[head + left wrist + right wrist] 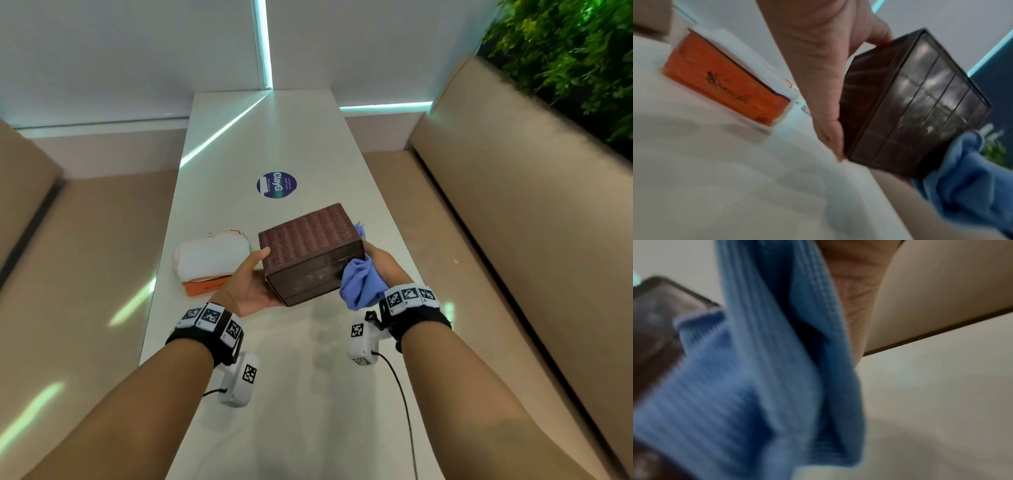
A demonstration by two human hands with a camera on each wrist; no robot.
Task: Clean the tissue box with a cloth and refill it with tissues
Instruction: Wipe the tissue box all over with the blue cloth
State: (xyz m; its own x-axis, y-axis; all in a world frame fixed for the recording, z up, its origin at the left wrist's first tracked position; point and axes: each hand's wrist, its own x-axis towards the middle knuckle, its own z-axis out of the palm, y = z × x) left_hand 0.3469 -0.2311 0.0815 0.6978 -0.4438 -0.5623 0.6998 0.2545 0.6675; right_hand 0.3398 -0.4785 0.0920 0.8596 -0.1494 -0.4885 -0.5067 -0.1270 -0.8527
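Note:
A brown ribbed tissue box is held tilted above the white table, its gridded underside facing me. My left hand grips its left end, thumb on the ribbed face. My right hand holds a bunched blue cloth against the box's right end; the cloth fills the right wrist view and hides the fingers. A pack of white tissues in an orange wrapper lies on the table left of the box, also seen as the orange pack from the left wrist.
A round blue sticker sits on the table beyond the box. Beige bench seats run along both sides of the narrow table. Green foliage stands above the right bench back.

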